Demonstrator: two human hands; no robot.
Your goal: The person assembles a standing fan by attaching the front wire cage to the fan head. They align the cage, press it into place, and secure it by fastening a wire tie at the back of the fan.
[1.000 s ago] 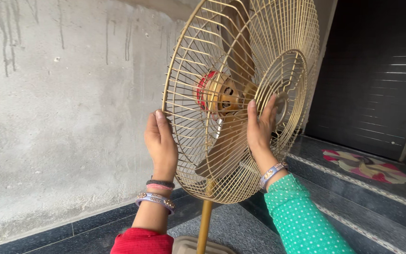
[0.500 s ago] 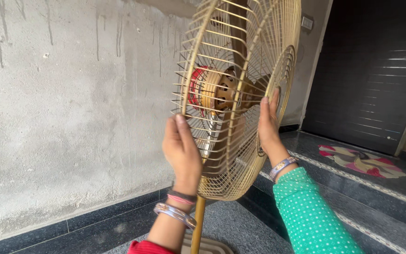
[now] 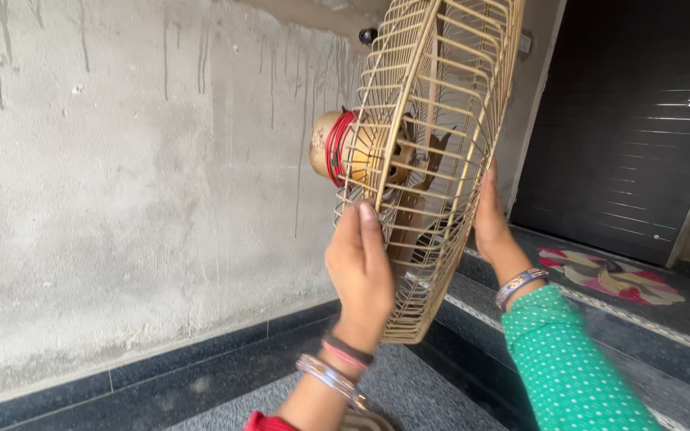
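- The left hand (image 3: 361, 267) grips the rear rim of the golden wire fan cage (image 3: 429, 160); its fingers (image 3: 366, 219) lie pressed together, curled over the wires, back of the hand toward the camera.
- The right hand (image 3: 491, 214) lies flat on the front face of the cage, fingers straight and close together, pointing up; a green dotted sleeve (image 3: 573, 367) covers its forearm.
- The cage stands between the two hands, nearly edge-on, tilted with its top leaning right.
- Just above and left of the left fingers, the brass motor housing (image 3: 325, 144) with red windings juts out of the cage's back.
- The brown blades (image 3: 413, 199) are inside the cage, between both sets of fingers.
- Bangles (image 3: 331, 375) ring the left wrist.
- A grey concrete wall (image 3: 121, 183) is left of the hands; a dark door (image 3: 640, 120) is right of them.
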